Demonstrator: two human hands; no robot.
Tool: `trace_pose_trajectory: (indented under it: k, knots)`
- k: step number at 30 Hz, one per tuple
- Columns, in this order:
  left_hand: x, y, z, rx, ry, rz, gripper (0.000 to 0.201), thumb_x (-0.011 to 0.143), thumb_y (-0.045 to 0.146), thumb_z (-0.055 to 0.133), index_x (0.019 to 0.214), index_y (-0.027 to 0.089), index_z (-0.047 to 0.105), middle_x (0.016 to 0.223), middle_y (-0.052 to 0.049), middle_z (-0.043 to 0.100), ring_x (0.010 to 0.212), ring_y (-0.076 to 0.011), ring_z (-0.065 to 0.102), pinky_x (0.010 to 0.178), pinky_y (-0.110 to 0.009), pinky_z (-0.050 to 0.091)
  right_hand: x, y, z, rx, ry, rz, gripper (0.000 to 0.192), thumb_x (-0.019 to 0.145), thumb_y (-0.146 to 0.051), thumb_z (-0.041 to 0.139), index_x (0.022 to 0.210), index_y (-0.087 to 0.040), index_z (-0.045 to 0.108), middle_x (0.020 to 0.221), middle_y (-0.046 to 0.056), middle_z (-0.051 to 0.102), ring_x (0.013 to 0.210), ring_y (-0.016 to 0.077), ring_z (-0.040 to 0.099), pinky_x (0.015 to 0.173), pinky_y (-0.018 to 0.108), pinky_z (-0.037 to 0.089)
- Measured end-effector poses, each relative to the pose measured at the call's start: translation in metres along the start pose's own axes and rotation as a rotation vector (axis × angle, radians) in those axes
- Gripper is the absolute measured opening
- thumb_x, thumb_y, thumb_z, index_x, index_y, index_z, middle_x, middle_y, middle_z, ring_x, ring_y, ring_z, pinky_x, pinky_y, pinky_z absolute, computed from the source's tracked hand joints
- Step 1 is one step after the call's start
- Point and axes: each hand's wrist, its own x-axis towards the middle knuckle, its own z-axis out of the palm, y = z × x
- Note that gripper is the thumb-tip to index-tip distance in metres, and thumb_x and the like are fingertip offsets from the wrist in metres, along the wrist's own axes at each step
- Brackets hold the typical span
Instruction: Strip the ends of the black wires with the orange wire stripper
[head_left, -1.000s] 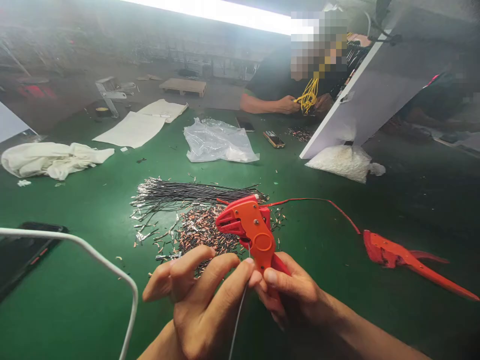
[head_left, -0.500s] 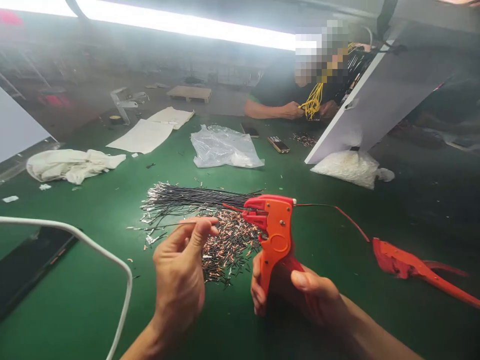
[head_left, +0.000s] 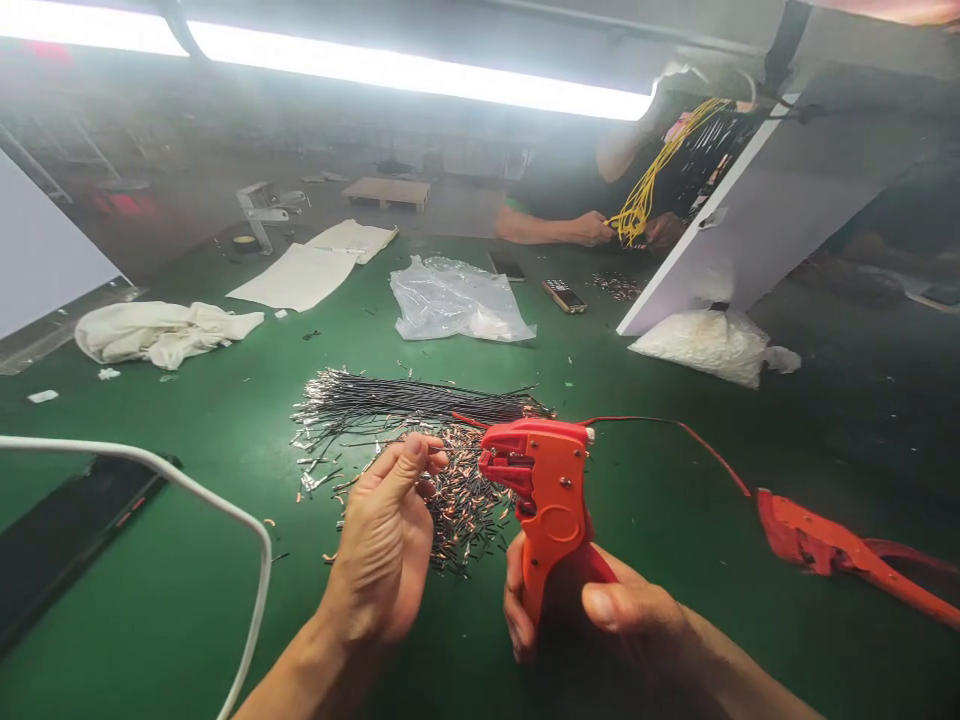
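An orange and red wire stripper (head_left: 556, 490) stands upright in my right hand (head_left: 600, 605), whose fingers wrap its handles; its jaws face left. Just left of the jaws, my left hand (head_left: 390, 530) pinches a thin black wire (head_left: 439, 449) between thumb and fingertips. The wire's tip lies close to the jaws; I cannot tell whether it is inside them. Behind the hands lies a bundle of black wires (head_left: 405, 397) with metal terminals at the left ends. A heap of short black and copper-coloured wire scraps (head_left: 469, 510) spreads beneath the tool.
A second orange stripper (head_left: 817, 535) lies at right. A white cable (head_left: 251, 530) curves across the left, near a dark flat object (head_left: 82, 540). Farther back are a white cloth (head_left: 165, 332), a plastic bag (head_left: 457, 300) and a filled bag (head_left: 705, 342). Across the table, a person holds yellow wires (head_left: 637, 205).
My left hand has moved right with its wire, bringing the tip up to the stripper's jaws. The stripper sits slightly lower in view. The whole view has shifted a little.
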Motion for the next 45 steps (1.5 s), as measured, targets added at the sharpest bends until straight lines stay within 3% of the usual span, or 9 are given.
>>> trace_pose_trajectory:
  k: [14,19,26,33,45]
  knots:
    - [0.000,-0.003,-0.003,0.020,-0.076,-0.021,0.032,0.051,0.037,0.090,0.069,0.020,0.069,0.078,0.002,0.060,0.081,-0.0134,0.047,0.074,-0.025,0.036,0.001,-0.003,-0.001,-0.067,-0.042,0.057,0.049,0.077,-0.050,0.064,0.105,-0.010,0.056,0.086,0.010,0.058,0.078,0.0205,0.054,0.074,0.034,0.040]
    - [0.000,-0.004,-0.002,0.023,-0.064,-0.074,0.038,0.051,0.045,0.090,0.069,0.019,0.068,0.077,0.002,0.059,0.080,-0.0132,0.049,0.073,-0.025,0.037,0.001,-0.004,-0.001,-0.086,-0.050,0.061,0.048,0.077,-0.051,0.064,0.103,-0.012,0.057,0.085,0.008,0.058,0.078,0.0202,0.053,0.074,0.034,0.040]
    - [0.000,-0.009,-0.003,0.083,-0.090,-0.023,0.035,0.056,0.046,0.086,0.070,0.018,0.070,0.077,0.000,0.060,0.079,-0.0147,0.049,0.075,-0.027,0.036,0.001,-0.005,0.001,-0.125,-0.044,0.067,0.047,0.078,-0.052,0.063,0.101,-0.012,0.056,0.083,0.008,0.058,0.076,0.0194,0.053,0.072,0.032,0.039]
    - [0.001,-0.012,-0.005,0.089,-0.132,-0.015,0.028,0.066,0.042,0.082,0.073,0.018,0.070,0.077,0.001,0.060,0.079,-0.0133,0.047,0.077,-0.026,0.037,0.000,0.001,0.002,-0.180,0.016,0.026,0.046,0.079,-0.054,0.062,0.095,-0.012,0.057,0.077,0.005,0.056,0.068,0.0157,0.049,0.064,0.028,0.037]
    - [-0.001,-0.014,-0.006,0.137,-0.118,0.003,0.035,0.064,0.047,0.082,0.071,0.017,0.067,0.078,0.001,0.060,0.082,-0.0137,0.048,0.079,-0.026,0.037,-0.002,0.011,0.002,-0.094,-0.006,0.002,0.036,0.084,-0.048,0.061,0.087,-0.013,0.055,0.062,0.000,0.051,0.054,0.0108,0.047,0.054,0.023,0.042]
